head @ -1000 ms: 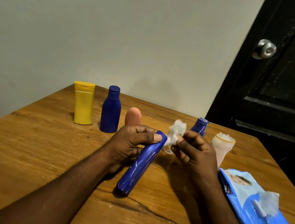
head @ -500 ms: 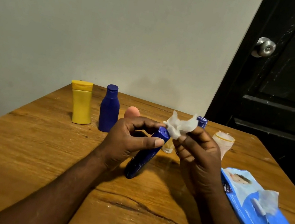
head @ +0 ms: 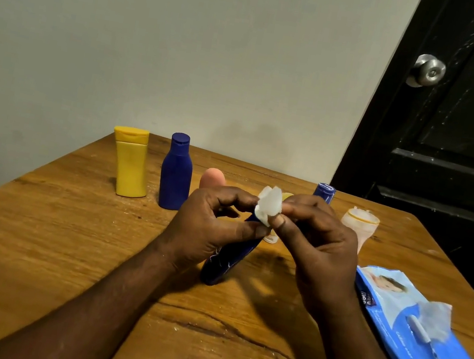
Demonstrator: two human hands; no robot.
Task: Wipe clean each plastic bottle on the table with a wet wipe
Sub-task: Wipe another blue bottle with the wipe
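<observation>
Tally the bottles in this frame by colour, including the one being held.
Blue: 3 (standing blue bottle, held blue tube, far blue bottle)
Yellow: 1 (yellow bottle)
Pink: 1 (pink bottle)
Translucent: 1 (translucent bottle)
Mostly hidden, colour unclear: 1 (small bottle)
Total: 7

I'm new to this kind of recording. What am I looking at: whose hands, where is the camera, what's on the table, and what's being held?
There is no machine here. A person works bare-handed, filmed by a camera worn on their head that looks down. The left hand grips a tilted dark blue bottle. The right hand pinches a white wet wipe at its top end. Behind them on the wooden table stand a yellow bottle, a blue bottle, a partly hidden pink bottle, a second blue bottle and a clear bottle. A wipes pack lies at the right.
</observation>
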